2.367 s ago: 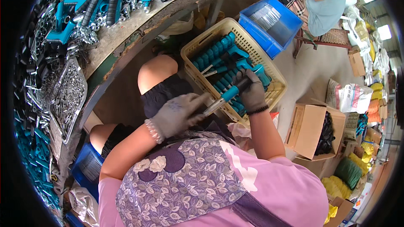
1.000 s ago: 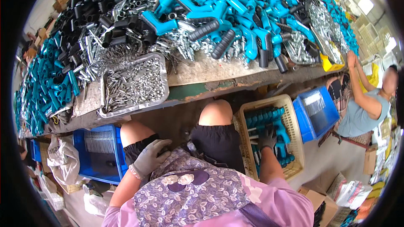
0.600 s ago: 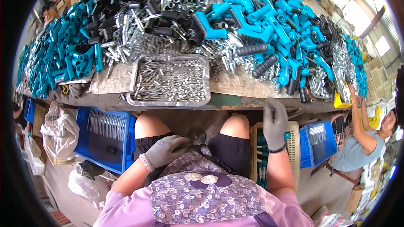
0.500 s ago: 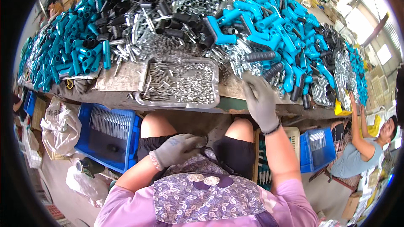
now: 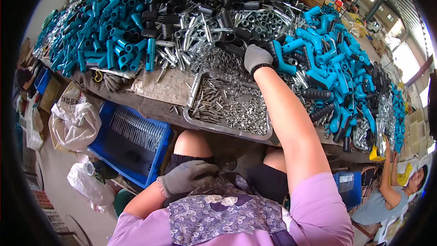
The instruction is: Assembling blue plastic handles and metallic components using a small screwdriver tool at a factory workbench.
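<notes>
My right hand, in a grey glove, reaches far forward into the pile, between black tubes and turquoise angled handles. Its fingers point down and away, hidden behind the back of the hand. Just left of it lies a heap of thin metal springs. Low over my lap, my left hand, also gloved in grey, is curled with its fingers together; whatever may be in it is hidden. A clear plastic tray under my right forearm holds small metal pins and short metal pieces.
Turquoise tubes are heaped at the left of the table. A blue crate with a row of metal rods stands beside my left knee, near a white sack. At the far right a co-worker reaches toward the table beside another blue crate.
My right hand has moved forward and left, from the table's front edge into the pile. My left hand stays over my lap. The view has swung rightward.
</notes>
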Tool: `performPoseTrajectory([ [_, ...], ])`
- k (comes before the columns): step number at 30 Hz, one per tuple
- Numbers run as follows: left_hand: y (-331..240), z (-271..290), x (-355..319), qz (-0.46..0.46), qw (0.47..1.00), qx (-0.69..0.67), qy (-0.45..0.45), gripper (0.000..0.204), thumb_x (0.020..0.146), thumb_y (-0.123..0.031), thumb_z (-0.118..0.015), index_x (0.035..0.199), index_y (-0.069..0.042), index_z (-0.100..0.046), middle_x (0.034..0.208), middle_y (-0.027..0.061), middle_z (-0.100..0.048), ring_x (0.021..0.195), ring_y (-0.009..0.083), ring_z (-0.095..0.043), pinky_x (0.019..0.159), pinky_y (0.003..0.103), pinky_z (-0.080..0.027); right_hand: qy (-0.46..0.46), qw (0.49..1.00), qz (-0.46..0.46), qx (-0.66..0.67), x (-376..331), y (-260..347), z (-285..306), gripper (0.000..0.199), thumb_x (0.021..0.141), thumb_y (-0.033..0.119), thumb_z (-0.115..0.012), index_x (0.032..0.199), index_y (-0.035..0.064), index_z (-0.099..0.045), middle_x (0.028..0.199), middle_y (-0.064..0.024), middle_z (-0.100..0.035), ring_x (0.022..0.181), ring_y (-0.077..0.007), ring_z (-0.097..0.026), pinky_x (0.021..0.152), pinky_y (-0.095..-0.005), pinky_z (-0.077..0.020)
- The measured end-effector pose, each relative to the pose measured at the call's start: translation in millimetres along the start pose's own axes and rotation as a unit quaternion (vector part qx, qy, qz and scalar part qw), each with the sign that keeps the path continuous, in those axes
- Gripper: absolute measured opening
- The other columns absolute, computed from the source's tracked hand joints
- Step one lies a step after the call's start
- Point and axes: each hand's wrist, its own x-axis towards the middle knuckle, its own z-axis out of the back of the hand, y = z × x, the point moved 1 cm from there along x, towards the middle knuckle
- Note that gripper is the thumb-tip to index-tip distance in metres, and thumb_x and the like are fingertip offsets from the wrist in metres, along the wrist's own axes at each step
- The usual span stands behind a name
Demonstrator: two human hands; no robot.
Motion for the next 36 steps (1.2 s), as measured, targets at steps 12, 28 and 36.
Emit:
performPoseTrajectory([
  [12,-17,34,32,-0.057,0.995,0.013,-0.081,0.032,0.089,-0.007,-0.067,0.12,-0.003,-0.063,0.1,0.0165,-0.067,0.092,0.0348,-0.066,0.08,0.039,-0.053,-0.187,0.968,0.003,-0.168,-75,-127,44,0.016,0.084,0.013,-0.058,0.094,0.0124,-0.07,0.086,-0.0089,-0.073,0.088,-0.0284,-0.07,0.072,-0.0401,-0.0542],
  [28,83,233,159,0.104,0.829,0.54,-0.105,0.044,0.078,-0.009,-0.065,0.12,-0.019,-0.07,0.119,0.0134,-0.061,0.118,0.0335,-0.056,0.098,0.043,-0.047,-0.222,0.975,0.011,-0.006,-63,-159,57,0.024,0.084,0.023,-0.069,0.098,0.0042,-0.07,0.105,-0.0181,-0.073,0.098,-0.034,-0.068,0.088,-0.0399,-0.0527],
  [36,89,235,157,-0.013,0.753,0.658,-0.01,0.038,0.085,-0.015,-0.069,0.123,-0.02,-0.067,0.14,0.0065,-0.054,0.13,0.0257,-0.05,0.106,0.041,-0.04,-0.187,0.461,0.035,0.867,-180,-152,67,0.015,0.098,0.015,-0.059,0.111,0.0101,-0.062,0.105,-0.0066,-0.066,0.095,-0.0201,-0.065,0.086,-0.0353,-0.0542],
])
